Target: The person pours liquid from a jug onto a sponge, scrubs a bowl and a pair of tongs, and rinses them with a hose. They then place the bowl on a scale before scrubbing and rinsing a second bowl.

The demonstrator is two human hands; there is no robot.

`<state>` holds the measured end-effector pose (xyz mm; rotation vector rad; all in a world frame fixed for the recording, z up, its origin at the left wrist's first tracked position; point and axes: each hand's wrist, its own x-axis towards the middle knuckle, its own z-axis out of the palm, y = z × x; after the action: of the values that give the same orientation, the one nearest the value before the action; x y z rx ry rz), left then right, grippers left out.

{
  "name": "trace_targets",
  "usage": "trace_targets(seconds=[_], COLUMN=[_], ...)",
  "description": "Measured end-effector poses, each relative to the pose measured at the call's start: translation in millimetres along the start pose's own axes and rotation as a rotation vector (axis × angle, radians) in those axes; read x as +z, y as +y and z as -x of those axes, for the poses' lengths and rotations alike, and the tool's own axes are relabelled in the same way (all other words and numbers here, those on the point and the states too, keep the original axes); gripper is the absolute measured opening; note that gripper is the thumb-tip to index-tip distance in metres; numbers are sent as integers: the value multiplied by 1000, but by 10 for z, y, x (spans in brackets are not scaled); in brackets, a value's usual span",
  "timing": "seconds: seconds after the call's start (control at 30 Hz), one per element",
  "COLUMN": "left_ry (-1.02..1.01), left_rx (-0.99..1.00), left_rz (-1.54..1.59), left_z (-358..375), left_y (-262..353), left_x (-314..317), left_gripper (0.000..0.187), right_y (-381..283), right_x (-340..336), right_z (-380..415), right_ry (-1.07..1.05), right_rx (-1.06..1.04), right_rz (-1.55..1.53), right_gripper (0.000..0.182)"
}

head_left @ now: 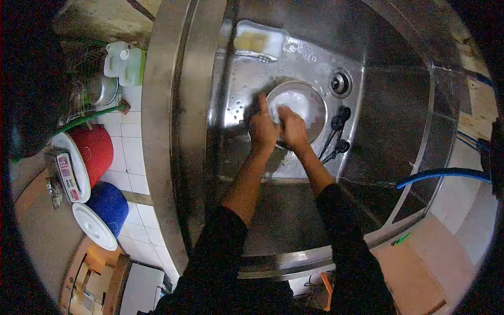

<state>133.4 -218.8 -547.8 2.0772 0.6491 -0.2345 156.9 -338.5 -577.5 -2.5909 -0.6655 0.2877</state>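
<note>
A round metal bowl or pan (314, 107) with a shiny, whitish inside rests on the bottom of a steel sink (241, 86). My left hand (264, 126) is at its left rim, with the thumb or a finger pointing up along the edge; the other fingers are hidden. Over the lower left part of the bowl is my right hand (292, 126), its fingers curled on something pale and blurred that I cannot make out. The two hands are close together.
A white tray (275, 44) with a yellowish item lies at the sink's top left. Right of the bowl are the drain (340, 83) and black-headed utensils (341, 118). A blue hose (446, 173) hangs at the right. Plastic jugs (126, 63), red (94, 152) and blue (110, 205) buckets stand left.
</note>
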Motion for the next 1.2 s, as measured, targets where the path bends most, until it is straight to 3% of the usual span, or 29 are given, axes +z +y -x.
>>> trace_targets(seconds=[0.03, 0.1, 0.13, 0.17, 0.2, 0.23, 0.3, 0.37, 0.43, 0.47, 0.5, 0.57, 0.6, 0.63, 0.7, 0.77, 0.87, 0.9, 0.97, 1.0, 1.03, 1.1, 1.17, 1.2], left_ry=[42, 10, 125, 235, 90, 88, 25, 6, -89, 127, 122, 73, 89, 106, 150, 105, -23, -88, -63, -40, -36, -14, 12, 29], left_rx=[105, 54, 132, 206, 43, 41, 76, 88, -85, 102, 97, 40, 58, 75, 144, 98, -49, -113, -70, -32, -30, -67, -74, -64], left_rz=[13, 9, -21, -55, -15, -13, 99, 131, 0, 26, 30, 132, 96, 60, 79, 100, 27, -63, -73, -82, -87, -50, -24, -8], left_z=[52, 92, 130, 167, 168, 110, 20, 6, 132, 127, 119, 73, 67, 62, 53, 59, 130, 139, 149, 147, 131, 133, 129, 126], left_y=[-6, 93, 131, 140, 149, 120, 37, 65, 207, 116, 105, 76, 94, 116, 170, 202, 319, 361, 315, 305, 299, 274, 250, 252], left_x=[-4, -8, 1, -1, -24, -33, -1, -6, -70, 23, 23, -1, -18, -42, -64, -66, -152, -184, -149, -160, -166, -161, -150, -127], left_gripper=[86, 85, 83, 82, 80, 80, 91, 94, 88, 82, 82, 84, 84, 85, 85, 83, 81, 81, 81, 80, 80, 82, 84, 85], right_y=[4, 70, 27, -11, 4, -9, -34, 162, 134, 39, 42, 106, -43, 37, 264, 118, -12, -8, 60, 0, -54, -130, -58, -22], right_x=[-105, -380, -420, -355, -226, -150, -84, -210, -454, -436, -361, -136, -314, -313, -338, -704, -943, -857, -637, -601, -534, -387, -409, -496], right_z=[35, -185, -352, -356, -299, -286, -43, -112, -313, -311, -194, 157, 187, 217, 244, 37, -120, -127, -140, -123, -121, -64, 63, 132], right_ry=[-10, -140, -205, -207, -116, -23, -50, -173, -199, -136, -142, -156, -245, -245, -189, -321, -42, -40, 204, 67, 71, 45, 33, -14], right_rx=[10, 51, 433, 438, 268, 91, -101, -80, 310, 296, 298, -33, 123, 122, 210, 314, 455, 454, 90, 132, 131, 230, 165, -18], right_rz=[-1, 78, 91, 86, 34, -9, 28, 133, 208, 228, 232, 108, 186, 185, 462, 354, 58, 57, 516, 377, 372, 114, 62, 147], right_gripper=[35, 32, 43, 43, 44, 44, 47, 46, 44, 34, 34, 46, 49, 49, 50, 53, 46, 46, 39, 33, 33, 44, 49, 44])
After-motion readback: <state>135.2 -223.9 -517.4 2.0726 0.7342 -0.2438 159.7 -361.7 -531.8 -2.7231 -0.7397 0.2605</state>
